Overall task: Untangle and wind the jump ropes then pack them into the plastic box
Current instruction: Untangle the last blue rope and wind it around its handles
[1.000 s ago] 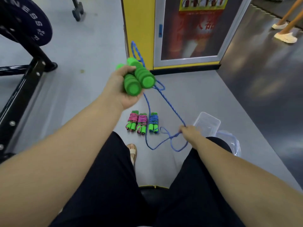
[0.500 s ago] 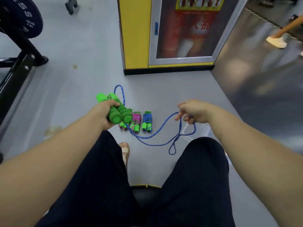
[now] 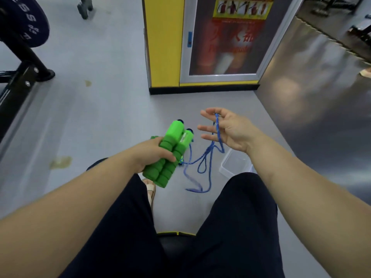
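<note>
The left hand [image 3: 152, 155] grips both green handles [image 3: 170, 155] side by side. The right hand [image 3: 230, 131] is released, palm up, with the blue rope [image 3: 202, 159] draped over its fingers [image 3: 206, 128] and looping down to the handles. The plastic box [image 3: 234, 165] sits on the floor [image 3: 112, 97] under the right wrist.

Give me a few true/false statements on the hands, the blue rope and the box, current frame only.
1. The left hand grips both green handles together. True.
2. The right hand is a fist round the blue rope. False: its fingers are spread and the rope hangs across them.
3. The blue rope is wound tightly on the green handles. False: it hangs in loose loops.
4. The plastic box is on the floor. True.
</note>
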`<control>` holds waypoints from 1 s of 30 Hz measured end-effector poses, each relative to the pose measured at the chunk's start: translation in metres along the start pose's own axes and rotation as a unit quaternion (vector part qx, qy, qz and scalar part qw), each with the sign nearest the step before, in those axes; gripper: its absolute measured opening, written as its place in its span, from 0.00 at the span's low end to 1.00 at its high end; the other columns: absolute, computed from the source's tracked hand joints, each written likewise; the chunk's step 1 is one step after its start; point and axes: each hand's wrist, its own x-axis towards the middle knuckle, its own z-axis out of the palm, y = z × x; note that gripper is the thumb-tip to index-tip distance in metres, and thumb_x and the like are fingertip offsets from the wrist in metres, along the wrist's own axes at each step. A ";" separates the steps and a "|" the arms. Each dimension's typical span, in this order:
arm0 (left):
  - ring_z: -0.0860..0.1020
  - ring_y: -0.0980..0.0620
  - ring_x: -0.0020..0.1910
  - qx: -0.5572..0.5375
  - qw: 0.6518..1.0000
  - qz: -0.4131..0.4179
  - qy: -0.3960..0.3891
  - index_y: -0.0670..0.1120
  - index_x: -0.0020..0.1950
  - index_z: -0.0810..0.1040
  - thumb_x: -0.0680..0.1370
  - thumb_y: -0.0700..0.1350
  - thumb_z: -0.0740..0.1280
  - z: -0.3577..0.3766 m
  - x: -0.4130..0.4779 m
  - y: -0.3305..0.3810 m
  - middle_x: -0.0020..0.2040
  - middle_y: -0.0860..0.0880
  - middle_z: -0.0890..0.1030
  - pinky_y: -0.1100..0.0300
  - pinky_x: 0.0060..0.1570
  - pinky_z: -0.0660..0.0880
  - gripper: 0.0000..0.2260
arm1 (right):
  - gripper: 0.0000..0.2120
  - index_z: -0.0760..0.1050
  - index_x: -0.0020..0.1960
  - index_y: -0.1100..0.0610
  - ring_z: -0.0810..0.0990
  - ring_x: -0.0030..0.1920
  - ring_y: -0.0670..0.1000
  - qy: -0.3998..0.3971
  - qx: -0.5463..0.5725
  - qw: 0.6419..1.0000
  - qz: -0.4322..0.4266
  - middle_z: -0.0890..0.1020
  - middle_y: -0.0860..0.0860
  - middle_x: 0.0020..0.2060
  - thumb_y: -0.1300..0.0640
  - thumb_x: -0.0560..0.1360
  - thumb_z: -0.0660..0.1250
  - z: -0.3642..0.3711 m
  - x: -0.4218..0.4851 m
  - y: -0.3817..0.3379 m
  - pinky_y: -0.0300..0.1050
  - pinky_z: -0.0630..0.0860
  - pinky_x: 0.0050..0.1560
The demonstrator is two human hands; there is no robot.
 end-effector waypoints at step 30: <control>0.74 0.49 0.23 -0.257 0.954 -0.007 0.151 0.40 0.45 0.69 0.74 0.30 0.63 0.035 0.022 -0.011 0.35 0.41 0.73 0.62 0.22 0.75 0.07 | 0.22 0.64 0.58 0.56 0.73 0.32 0.47 0.365 0.055 0.917 -0.153 0.73 0.53 0.40 0.70 0.70 0.66 0.016 0.001 0.016 0.42 0.74 0.35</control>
